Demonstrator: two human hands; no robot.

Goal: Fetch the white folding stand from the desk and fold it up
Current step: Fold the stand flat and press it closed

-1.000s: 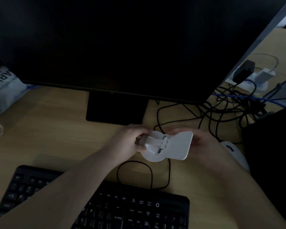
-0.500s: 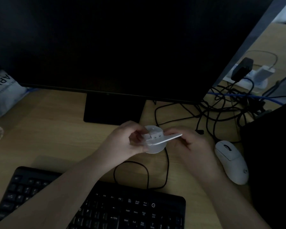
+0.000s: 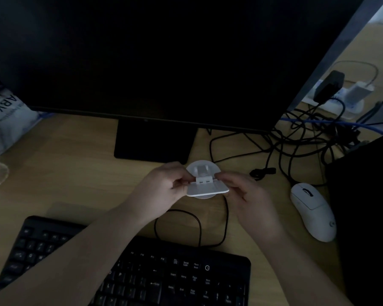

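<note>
Two hands: my left hand (image 3: 164, 186) and my right hand (image 3: 250, 195), both raised just above the bench (image 3: 75, 173), between monitor foot and keyboard.
Stand count: one white folding stand (image 3: 206, 184), held between both hands, clear of the bench.
Stand parts: one round base disc to the rear, one hinge block in the middle, one flat plate to the front lying near level over the disc.
Left grip: closed on the stand's left edge, fingertips pinching beside the hinge.
Right grip: closed on the stand's right edge, thumb and forefinger pinching the plate.
Monitor: one monitor (image 3: 153, 58), dark, directly behind the stand, its foot near the disc.
Keyboard: one black keyboard (image 3: 164, 277), under my forearms.
Mouse: one white mouse (image 3: 312, 210), right of my right hand, apart from it.
Cables: tangled black cables (image 3: 296, 142) behind the mouse; one cord loops under the stand.
Power strip: one white power strip (image 3: 341, 96), far right.
Light: dim; fine detail of the hinge unclear.
</note>
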